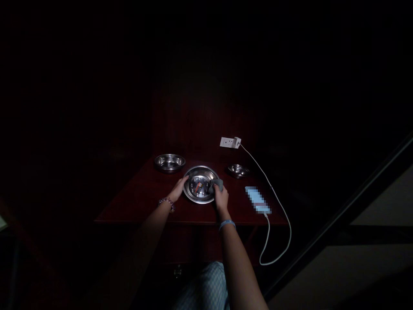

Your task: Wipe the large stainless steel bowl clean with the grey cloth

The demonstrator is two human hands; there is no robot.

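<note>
A shiny round metal bowl (pixel 196 199) sits near the middle of the dark red table, with a small orange and dark sticker (pixel 199 187) on its inner bottom. At its left side, my left hand (pixel 176 191) grips the rim, thumb over the edge. My right hand (pixel 221 198) is closed on a grey cloth (pixel 217 184), which presses against the bowl's inner right side. Part of the cloth and the right fingertips are hidden.
Another metal bowl (pixel 169 162) stands at the back left, and a smaller metal bowl (pixel 238 170) at the back right. A phone (pixel 258 199) lies on the right, its white cable (pixel 291 232) looping past the table edge (pixel 129 221) to a wall socket (pixel 227 142).
</note>
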